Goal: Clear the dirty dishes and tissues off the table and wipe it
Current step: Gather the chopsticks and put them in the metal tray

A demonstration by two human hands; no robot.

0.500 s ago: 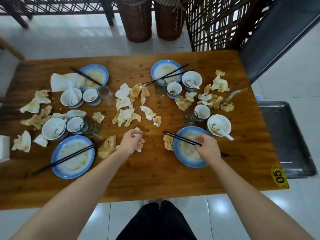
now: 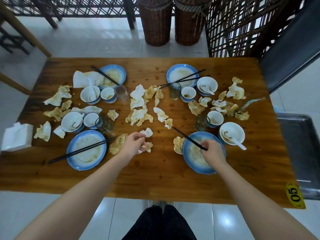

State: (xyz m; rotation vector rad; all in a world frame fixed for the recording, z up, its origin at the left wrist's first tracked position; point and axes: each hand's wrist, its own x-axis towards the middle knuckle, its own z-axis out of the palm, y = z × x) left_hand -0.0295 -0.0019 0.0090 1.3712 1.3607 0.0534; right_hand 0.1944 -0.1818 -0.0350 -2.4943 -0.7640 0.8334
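Two hands: both yours, both busy over the near half of the tabletop (image 2: 155, 174).
Left hand (image 2: 134, 142): fingers curled round a stained tissue wad (image 2: 148, 147). A whiter scrap (image 2: 146, 132) sits right at your fingertips, and I can't tell if it's in the grip too.
Right hand (image 2: 213, 151): pinching the near end of the black chopsticks (image 2: 188, 137), which slant away up and to the left.
Near-right plate (image 2: 192, 158): blue rim, smeared inside, directly under your right hand. A yellowish tissue (image 2: 178, 144) touches its left rim.
Near-left plate (image 2: 81, 161): same blue kind, with a second chopstick pair (image 2: 78, 151) lying across it and poking out past both sides.
White bowl (image 2: 232, 131): just right of the near-right plate, with a white spoon (image 2: 238, 144) resting in it and its handle over the rim.
Drinking glass (image 2: 200, 122): just behind the near-right plate, next to a small cup (image 2: 215, 117).
Far plates (image 2: 180, 73): two more blue ones along the back, with bowls and cups beside them.
Loose tissues (image 2: 138, 108): crumpled and greasy, scattered in clumps across the middle, left and right of the tabletop.
Tissue pack (image 2: 17, 137): white, at the left edge.
Metal tray (image 2: 301, 153): off the right edge, near the yellow 05 sticker (image 2: 295, 194).
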